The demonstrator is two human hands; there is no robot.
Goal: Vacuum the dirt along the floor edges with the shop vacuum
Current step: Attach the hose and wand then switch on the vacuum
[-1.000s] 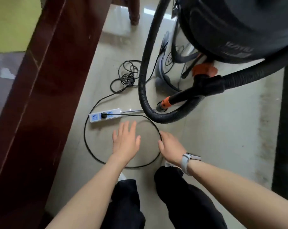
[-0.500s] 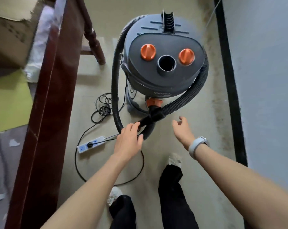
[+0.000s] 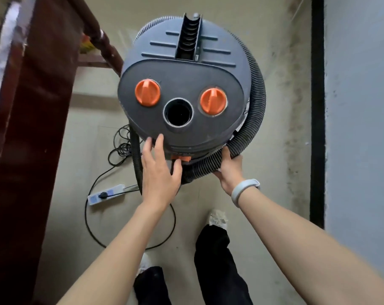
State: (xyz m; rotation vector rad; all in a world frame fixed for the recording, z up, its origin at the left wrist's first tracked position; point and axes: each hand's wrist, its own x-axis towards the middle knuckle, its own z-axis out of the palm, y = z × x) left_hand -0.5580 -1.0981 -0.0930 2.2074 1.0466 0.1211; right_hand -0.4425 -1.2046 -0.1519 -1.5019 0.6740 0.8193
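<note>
Shop vacuum, frame centre: bulky, rigid, likely heavy. Left hand flat against drum; right hand gripping flexible ribbed hose.

Home room: tiled floor, dark wooden furniture, painted wall.

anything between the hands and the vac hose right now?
Nothing visible. The right hand already grips the corrugated hose at the shop vacuum front edge. The left hand rests open on the lid's near edge, its thumb by the orange hose fitting, with no object between.
</note>
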